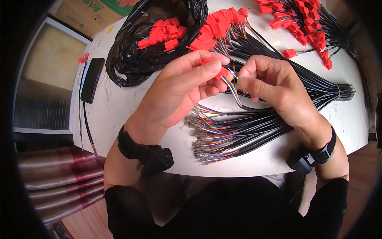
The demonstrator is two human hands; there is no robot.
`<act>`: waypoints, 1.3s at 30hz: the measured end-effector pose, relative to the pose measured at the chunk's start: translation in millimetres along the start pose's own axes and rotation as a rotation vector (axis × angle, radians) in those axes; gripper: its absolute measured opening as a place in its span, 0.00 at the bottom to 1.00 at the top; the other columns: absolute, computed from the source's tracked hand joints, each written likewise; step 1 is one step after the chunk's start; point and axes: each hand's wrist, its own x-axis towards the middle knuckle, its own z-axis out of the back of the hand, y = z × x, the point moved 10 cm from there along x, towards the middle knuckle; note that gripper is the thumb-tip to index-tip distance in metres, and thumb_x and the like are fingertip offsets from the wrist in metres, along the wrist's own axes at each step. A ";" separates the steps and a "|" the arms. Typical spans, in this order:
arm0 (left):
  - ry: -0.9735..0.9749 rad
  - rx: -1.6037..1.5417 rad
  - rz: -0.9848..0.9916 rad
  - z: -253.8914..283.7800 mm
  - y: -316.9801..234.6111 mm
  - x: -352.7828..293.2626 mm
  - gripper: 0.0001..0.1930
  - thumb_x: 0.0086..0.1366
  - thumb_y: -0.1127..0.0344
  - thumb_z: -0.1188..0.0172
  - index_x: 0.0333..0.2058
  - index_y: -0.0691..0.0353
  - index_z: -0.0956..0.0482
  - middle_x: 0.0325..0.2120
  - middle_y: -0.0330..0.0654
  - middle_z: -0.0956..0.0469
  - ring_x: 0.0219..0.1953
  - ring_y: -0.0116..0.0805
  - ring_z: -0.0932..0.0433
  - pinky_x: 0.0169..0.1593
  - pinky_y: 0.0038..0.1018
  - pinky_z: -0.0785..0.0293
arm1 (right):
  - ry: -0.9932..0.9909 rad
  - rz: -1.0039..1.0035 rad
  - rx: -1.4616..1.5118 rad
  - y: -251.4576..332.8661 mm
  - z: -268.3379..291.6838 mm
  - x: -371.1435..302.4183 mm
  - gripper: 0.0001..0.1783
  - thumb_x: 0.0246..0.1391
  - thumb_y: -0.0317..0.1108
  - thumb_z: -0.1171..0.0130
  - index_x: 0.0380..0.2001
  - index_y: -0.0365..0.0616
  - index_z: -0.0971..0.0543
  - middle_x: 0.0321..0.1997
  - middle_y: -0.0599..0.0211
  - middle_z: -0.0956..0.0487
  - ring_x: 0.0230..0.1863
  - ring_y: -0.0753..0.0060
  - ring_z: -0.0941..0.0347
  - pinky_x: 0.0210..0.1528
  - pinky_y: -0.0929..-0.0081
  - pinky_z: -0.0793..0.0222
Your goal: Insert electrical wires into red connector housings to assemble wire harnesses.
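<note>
Over the middle of the table, my left hand [175,85] holds a red plastic connector housing [221,74] between thumb and fingers. Several thin coloured wires [232,89] run out of the housing to a black cable. Close beside it, my right hand [274,81] pinches a thin wire with a metal terminal [234,75] near the housing; its exact seating is hidden by the fingers. Below both hands lies a bundle of black cables [258,127], with bare metal terminals [199,139] at its left end. Behind it, other black cables [274,59] carry red housings [217,26].
A black plastic bag [123,65] with loose red housings [163,34] stands at the back left. A phone [92,79] and a cable with a red connector [84,58] lie at the left. Another bundle with red connectors [310,28] is back right, a cardboard box [81,20] far left.
</note>
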 end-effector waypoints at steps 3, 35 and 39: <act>-0.023 0.005 0.004 0.7 0.9 -0.1 0.18 0.68 0.65 0.50 0.53 0.68 0.34 0.39 0.46 0.25 0.36 0.20 0.28 0.43 0.17 0.30 | 0.007 0.021 -0.066 3.8 1.1 -1.7 0.04 0.55 0.29 0.45 0.30 0.40 0.26 0.27 0.75 0.27 0.29 0.88 0.34 0.31 0.88 0.40; -0.074 0.193 0.016 -1.1 -3.4 0.2 0.19 0.63 0.66 0.43 0.50 0.69 0.31 0.38 0.46 0.22 0.28 0.22 0.28 0.35 0.17 0.32 | -0.018 0.019 -0.331 15.2 1.2 -9.6 0.02 0.51 0.21 0.46 0.26 0.36 0.28 0.23 0.77 0.29 0.27 0.91 0.35 0.30 0.86 0.36; -0.060 0.205 -0.006 -2.6 -3.9 -1.8 0.20 0.63 0.66 0.42 0.50 0.69 0.31 0.39 0.44 0.22 0.29 0.22 0.28 0.36 0.18 0.32 | 0.007 0.041 -0.345 14.7 -4.7 -8.4 0.02 0.53 0.22 0.45 0.27 0.36 0.27 0.25 0.76 0.28 0.28 0.90 0.34 0.31 0.87 0.36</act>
